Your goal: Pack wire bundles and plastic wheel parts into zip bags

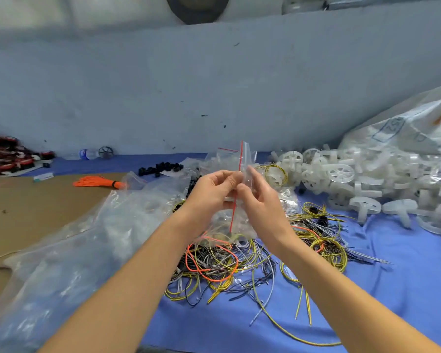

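A clear zip bag [241, 220] with a red seal line stands upright between both hands, with wires and a pale part visible inside. My left hand [210, 193] pinches its seal edge from the left. My right hand [259, 200] pinches the same edge from the right. Below them lies a tangle of yellow, orange, black and grey wire bundles [222, 263] on the blue cloth [405, 289]. A heap of translucent white plastic wheel parts [354, 179] fills the right side.
A large clear plastic sack [74, 250] lies at the left over brown cardboard [36, 205]. An orange wire tassel [97, 181], small black parts [161, 168], a water bottle [87, 154] and a big white bag [405, 123] lie further back.
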Tool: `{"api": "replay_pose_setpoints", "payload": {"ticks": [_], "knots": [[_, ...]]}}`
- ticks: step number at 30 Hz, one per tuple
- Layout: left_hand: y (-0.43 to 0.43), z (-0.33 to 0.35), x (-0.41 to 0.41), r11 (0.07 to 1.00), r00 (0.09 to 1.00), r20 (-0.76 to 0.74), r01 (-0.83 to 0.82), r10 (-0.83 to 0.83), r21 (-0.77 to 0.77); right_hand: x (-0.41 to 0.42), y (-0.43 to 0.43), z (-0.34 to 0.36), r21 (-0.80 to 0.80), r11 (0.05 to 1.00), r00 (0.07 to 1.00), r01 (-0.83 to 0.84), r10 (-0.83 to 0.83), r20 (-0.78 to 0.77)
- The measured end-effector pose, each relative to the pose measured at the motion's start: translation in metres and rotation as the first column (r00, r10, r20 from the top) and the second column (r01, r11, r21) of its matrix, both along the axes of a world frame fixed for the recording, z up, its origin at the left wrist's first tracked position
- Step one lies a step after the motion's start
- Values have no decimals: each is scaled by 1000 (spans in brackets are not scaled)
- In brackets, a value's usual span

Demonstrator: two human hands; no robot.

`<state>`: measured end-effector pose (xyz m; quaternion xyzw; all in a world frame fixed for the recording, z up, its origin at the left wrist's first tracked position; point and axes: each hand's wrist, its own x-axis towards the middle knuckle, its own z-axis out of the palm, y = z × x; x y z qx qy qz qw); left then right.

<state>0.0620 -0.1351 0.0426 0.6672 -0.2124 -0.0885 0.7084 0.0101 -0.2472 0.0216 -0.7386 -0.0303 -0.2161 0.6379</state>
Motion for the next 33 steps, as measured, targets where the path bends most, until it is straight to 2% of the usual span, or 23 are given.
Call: {"api": "replay_pose_setpoints", "payload": {"ticks": [5, 7, 9, 11, 12, 14, 19, 23, 27, 33], "knots": [[-33, -14, -30, 988, 991, -60, 115, -122, -107, -37, -35, -9, 14, 994, 994, -112, 112, 9], [-42, -18, -41, 984, 988, -77, 120, -131, -128, -47, -46, -16, -28, 993, 993, -116, 115, -20], [-51, -24, -54, 994, 998, -26, 53, -56, -99, -58, -52, -21, -177, 984, 999, -12, 6, -34], [-58, -31, -67, 997, 998, 49, -40, 43, -61, -71, -52, -27, -359, 915, 983, 183, -171, 65], [-61, -34, -72, 996, 996, 64, -65, 69, -56, -77, -50, -30, -417, 873, 968, 251, -213, 135], [-61, -38, -78, 995, 997, 39, -67, 70, -71, -84, -44, -34, -468, 837, 956, 284, -209, 207], [-46, -42, -87, 970, 985, -129, 80, -112, -230, -97, -27, -32, -337, 930, 988, 147, -125, 87], [-32, -41, -83, 942, 949, -206, 173, -238, -289, -93, -19, -25, -280, 954, 993, 104, -87, 74], [-23, -37, -79, 926, 937, -234, 172, -259, -336, -83, -11, -18, -290, 955, 995, 69, -46, 85], [-22, -31, -83, 952, 924, -302, 153, -233, -265, -79, -19, -26, -273, 962, 997, 4, 16, 71]]}}
